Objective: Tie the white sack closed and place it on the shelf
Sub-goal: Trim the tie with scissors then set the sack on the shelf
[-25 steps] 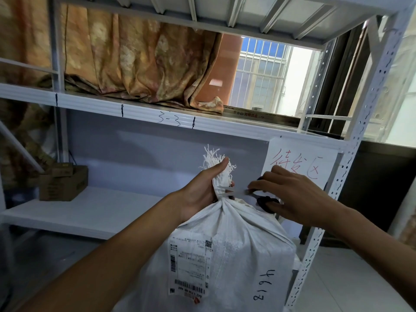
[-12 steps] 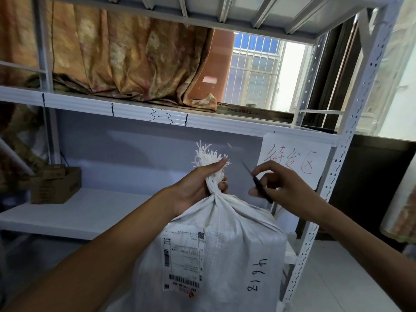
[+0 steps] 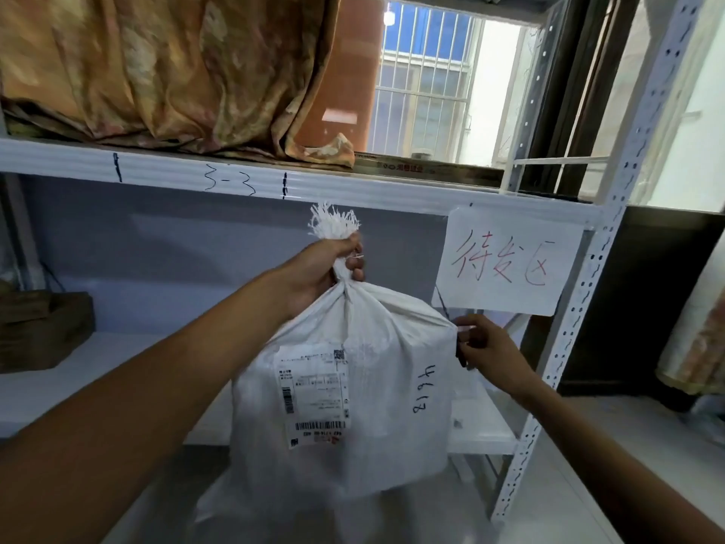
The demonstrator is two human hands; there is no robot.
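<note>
The white woven sack (image 3: 376,390) hangs in front of the white metal shelf (image 3: 110,371), carrying a shipping label and a handwritten number. Its neck is bunched and twisted, with a frayed tuft sticking up. My left hand (image 3: 321,268) is closed around that neck and holds the sack up. My right hand (image 3: 486,347) is at the sack's right shoulder, fingers pinched on a thin black strip (image 3: 445,304) that runs up beside the sack. Whether the strip goes around the neck I cannot tell.
A paper sign (image 3: 506,261) with red writing hangs from the upper shelf edge (image 3: 196,178). The perforated upright post (image 3: 580,300) stands just right of my right hand. A cardboard box (image 3: 43,331) sits at the lower shelf's left end. Patterned fabric (image 3: 157,72) lies on the upper shelf.
My right hand dropped from beside the sack's neck to its right shoulder, with the black strip still in it. My left hand kept its grip on the neck. The shelf looks closer.
</note>
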